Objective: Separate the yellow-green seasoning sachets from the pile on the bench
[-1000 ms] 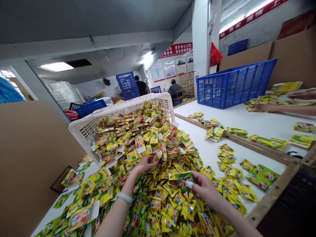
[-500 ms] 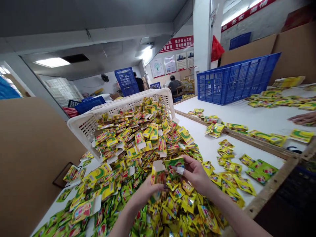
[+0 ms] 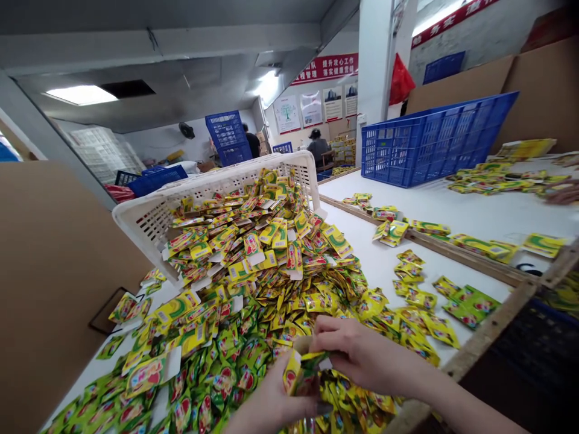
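Note:
Low over the table, my left hand (image 3: pixel 275 402) is closed round a small yellow box (image 3: pixel 292 372) whose top end is unfolded. My right hand (image 3: pixel 355 351) pinches a green sachet (image 3: pixel 312 360) at the box's mouth; how far it is inside is hidden by my fingers. Beneath and around both hands spread yellow sachets (image 3: pixel 355 405). To the left lies a heap of green sachets (image 3: pixel 226 380). Beyond, many yellow flat boxes (image 3: pixel 239 232) spill from a tipped white crate (image 3: pixel 149 211), some with flaps standing out.
A wooden edge strip (image 3: pixel 488 334) borders the table on the right. Past it stands a blue crate (image 3: pixel 398 154) on a white table, with yellow packs and another person's blurred hand (image 3: pixel 563 191) at far right. Brown cardboard (image 3: pixel 58 259) rises on the left.
Both hands have come down and closer to me. The sachet, which was held beside the box, is now at its mouth. The other person's hand has moved back among the yellow packs.

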`<action>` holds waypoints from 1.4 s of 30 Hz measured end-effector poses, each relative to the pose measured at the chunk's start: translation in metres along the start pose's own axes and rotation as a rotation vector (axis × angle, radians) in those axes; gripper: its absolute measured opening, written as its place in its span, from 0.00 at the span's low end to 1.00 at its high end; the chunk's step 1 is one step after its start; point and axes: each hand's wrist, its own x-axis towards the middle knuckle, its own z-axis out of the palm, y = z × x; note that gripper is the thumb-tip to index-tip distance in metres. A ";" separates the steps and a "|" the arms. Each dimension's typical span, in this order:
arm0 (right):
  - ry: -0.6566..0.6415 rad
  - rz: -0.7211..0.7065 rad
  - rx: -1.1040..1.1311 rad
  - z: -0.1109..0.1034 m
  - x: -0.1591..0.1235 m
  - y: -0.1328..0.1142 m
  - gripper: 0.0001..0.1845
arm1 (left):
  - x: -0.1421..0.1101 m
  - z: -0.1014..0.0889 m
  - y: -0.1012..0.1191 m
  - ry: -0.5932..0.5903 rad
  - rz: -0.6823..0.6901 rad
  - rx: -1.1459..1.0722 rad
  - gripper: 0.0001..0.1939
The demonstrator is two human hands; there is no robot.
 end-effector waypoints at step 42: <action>0.302 0.783 -0.753 0.015 0.015 0.134 0.09 | 0.112 0.001 -0.008 0.527 0.366 1.016 0.05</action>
